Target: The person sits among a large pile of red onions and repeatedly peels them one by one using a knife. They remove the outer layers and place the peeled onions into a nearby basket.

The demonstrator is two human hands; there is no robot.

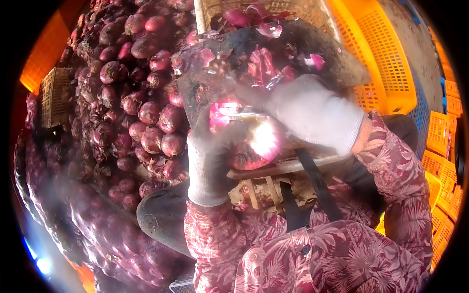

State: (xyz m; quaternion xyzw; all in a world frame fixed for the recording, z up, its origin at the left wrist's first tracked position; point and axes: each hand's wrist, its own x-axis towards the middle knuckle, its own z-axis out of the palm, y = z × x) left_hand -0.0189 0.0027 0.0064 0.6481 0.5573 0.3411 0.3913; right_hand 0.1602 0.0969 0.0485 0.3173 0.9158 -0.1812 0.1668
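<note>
My left hand (210, 164), in a pale knit glove with a dark palm, grips a red onion (265, 141) partly stripped of its skin. Glare washes out its pale, shiny side. My right hand (311, 113), gloved the same way, reaches over from the right and is closed on a knife, its handle hidden. The shiny knife blade (238, 110) lies across the work between both hands, blurred. Bright magenta onion flesh or skin (217, 116) shows behind the blade. Beneath the hands is a dark board (318, 42) scattered with peeled onion skins (262, 66).
A large heap of red onions (146, 113) spreads to the left, with filled mesh sacks (106, 227) nearer me. Past the board, a pale plastic crate (293, 9) holds onions and skins. Orange crates (392, 55) stand on the right, with more stacked orange crates (438, 132) beyond.
</note>
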